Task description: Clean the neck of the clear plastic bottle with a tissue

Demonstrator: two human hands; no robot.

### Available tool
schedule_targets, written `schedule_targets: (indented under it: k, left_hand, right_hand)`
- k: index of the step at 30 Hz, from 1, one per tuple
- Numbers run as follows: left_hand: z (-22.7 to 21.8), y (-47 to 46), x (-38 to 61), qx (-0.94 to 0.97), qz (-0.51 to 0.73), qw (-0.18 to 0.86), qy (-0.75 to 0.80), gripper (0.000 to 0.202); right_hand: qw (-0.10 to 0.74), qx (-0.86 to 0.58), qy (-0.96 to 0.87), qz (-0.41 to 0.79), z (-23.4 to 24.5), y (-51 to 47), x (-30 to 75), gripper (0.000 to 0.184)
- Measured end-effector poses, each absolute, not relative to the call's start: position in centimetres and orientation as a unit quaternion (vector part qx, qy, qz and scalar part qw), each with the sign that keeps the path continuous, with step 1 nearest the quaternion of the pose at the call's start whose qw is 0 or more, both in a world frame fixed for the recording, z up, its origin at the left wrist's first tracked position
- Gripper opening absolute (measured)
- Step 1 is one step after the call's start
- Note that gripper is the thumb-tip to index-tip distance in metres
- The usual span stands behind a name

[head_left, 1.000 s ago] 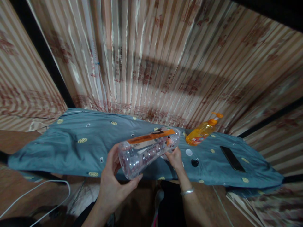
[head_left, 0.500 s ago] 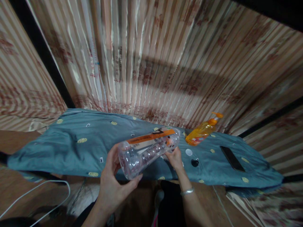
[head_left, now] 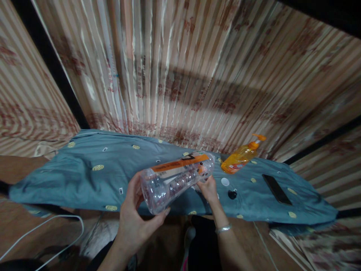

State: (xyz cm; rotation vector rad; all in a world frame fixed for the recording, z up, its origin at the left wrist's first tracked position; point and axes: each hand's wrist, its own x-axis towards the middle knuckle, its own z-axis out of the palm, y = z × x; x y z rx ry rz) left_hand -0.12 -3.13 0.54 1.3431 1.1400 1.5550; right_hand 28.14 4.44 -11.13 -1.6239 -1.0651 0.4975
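Observation:
A large clear plastic bottle (head_left: 176,180) with an orange and white label lies tilted across my view above the cloth. Its near left end rests in my left hand (head_left: 138,210), thumb below and fingers curled behind. My right hand (head_left: 208,188) grips the far right end from underneath; most of its fingers are hidden behind the bottle. To the right of that hand, a white round disc (head_left: 225,181) and a small dark glossy object (head_left: 232,194) lie on the cloth.
Teal patterned cloth (head_left: 84,177) covers the long surface. An orange pump bottle (head_left: 239,158) leans at the back right, and a black phone (head_left: 276,189) lies farther right. Behind hangs a striped curtain (head_left: 180,75). A white cable (head_left: 81,226) loops at lower left.

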Motion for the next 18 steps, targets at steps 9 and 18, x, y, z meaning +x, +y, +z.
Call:
schedule_targets:
  k: [9, 18]
  left_hand:
    - [0.74, -3.16, -0.12, 0.524, 0.606, 0.388, 0.455, 0.086]
    - [0.53, -3.09, -0.17, 0.529, 0.606, 0.387, 0.450, 0.084]
  right_hand:
    - [0.545, -0.678, -0.445, 0.212, -10.80, 4.39, 28.01, 0.052]
    - [0.540, -0.685, -0.448, 0.196, -10.77, 4.26, 27.94, 0.047]
